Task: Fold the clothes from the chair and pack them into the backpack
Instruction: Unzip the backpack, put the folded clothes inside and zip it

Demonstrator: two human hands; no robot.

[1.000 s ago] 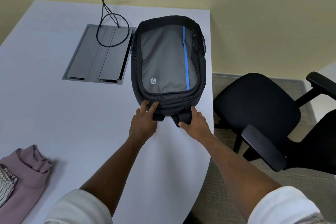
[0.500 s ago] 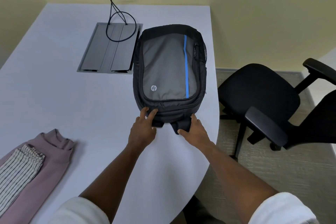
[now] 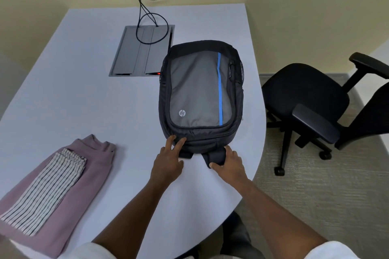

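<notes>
A black and grey backpack (image 3: 200, 90) with a blue stripe lies flat and zipped on the white table (image 3: 84, 101). My left hand (image 3: 168, 162) touches its near end with straight fingers. My right hand (image 3: 230, 164) pinches a black strap (image 3: 214, 156) at that same end between thumb and fingers. At the table's near left lies a folded mauve sweater (image 3: 84, 185) with a folded striped garment (image 3: 46, 191) on top. The black office chair (image 3: 305, 94) at the right has nothing on its seat.
A grey cable hatch (image 3: 143, 52) is set into the table just left of the backpack's far end, with black cables (image 3: 147, 8) running up to wall sockets. The table's curved edge passes close to my right hand.
The backpack has slid toward me, away from the cable hatch, with both hands staying at its near end. More of the folded clothes has come into view.
</notes>
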